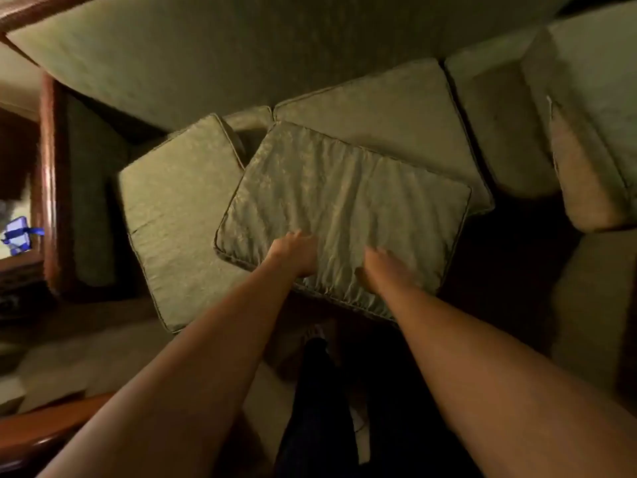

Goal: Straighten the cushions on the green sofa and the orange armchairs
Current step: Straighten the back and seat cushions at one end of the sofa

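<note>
Green damask cloth bunches under both hands at the near edge of the loose cushion (pixel 341 215), and the next move turns on that edge. The left hand (pixel 296 251) and the right hand (pixel 382 270) each close on the piped near border, fingers curled over the top face, though what the thumbs do below is hidden. From that grip the cushion reaches away toward the sofa back (pixel 275 46), its long axis running left to right but skewed, the left end farther off than the right. The hands sit close together, left of the middle of the border, so the right end hangs out unsupported; neither is plainly nearer the seat. It lies half over the middle seat cushion (pixel 396 108), its near edge overhanging the sofa front, with the left seat cushion (pixel 179 215) crooked beside it. Its cover looks slack and wrinkled, likely soft and floppy, so squaring it probably calls for a turn and a push.
</note>
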The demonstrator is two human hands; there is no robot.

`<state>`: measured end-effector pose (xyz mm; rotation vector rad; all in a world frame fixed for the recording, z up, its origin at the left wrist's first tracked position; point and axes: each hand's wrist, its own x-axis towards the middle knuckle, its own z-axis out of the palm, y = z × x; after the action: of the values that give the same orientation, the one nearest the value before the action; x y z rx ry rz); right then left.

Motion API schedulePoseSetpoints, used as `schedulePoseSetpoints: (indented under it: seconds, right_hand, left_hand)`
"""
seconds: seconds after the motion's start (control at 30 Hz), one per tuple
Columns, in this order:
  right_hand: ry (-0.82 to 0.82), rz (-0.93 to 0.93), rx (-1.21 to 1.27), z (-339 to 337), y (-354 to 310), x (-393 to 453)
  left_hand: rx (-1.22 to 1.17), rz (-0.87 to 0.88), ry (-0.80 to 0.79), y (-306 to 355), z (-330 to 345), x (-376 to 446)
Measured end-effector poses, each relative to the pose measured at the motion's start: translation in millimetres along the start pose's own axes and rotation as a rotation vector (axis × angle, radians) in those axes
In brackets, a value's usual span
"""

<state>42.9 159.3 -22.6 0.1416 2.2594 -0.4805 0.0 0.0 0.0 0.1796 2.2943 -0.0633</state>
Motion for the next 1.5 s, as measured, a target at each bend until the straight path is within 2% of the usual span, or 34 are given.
schedulePoseSetpoints:
  seconds: [0.17,0.27,0.4,0.53,0.67,0.77,0.93,1.13,1.3,1.5]
  right_hand:
    - [0.010,0.105,-0.018,80.1,14.9,4.4]
    - [-0.011,0.186,-0.108,122.7,11.7,8.5]
    - [0.041,0.252,-0.152,153.9,-0.2,21.8]
    - [0.105,0.206,-0.241,149.0,-6.5,32.6]
    - [0.081,0.135,-0.311,125.3,-9.8,22.7]
    - [0.093,0.110,-0.317,92.7,-13.9,4.9]
    - [0.151,0.028,-0.261,-4.4,-19.4,-26.3]
    - [0.344,-0.066,-0.178,-143.7,-12.3,-52.9]
    - [0.465,-0.098,-0.291,-241.5,5.1,-49.8]
    - [0.510,-0.123,-0.355,-307.6,9.8,-13.7]
  left_hand:
    - [0.371,0.062,-0.073,-0.1,51.3,26.5]
    - [0.530,0.113,0.030,-8.9,83.6,33.0]
    - [0.565,0.287,0.248,-23.0,100.8,46.0]
    - [0.596,0.438,0.176,-31.7,100.8,52.0]
    - [0.560,0.497,0.084,-32.4,86.7,41.8]
    - [0.492,0.495,0.026,-26.9,52.0,31.4]
    - [0.397,0.438,0.027,-15.4,-30.6,14.0]
    - [0.243,0.358,0.222,20.8,-139.4,0.5]
    - [0.153,0.309,0.414,64.2,-204.5,0.4]
    - [0.087,0.244,0.463,89.8,-245.8,32.4]
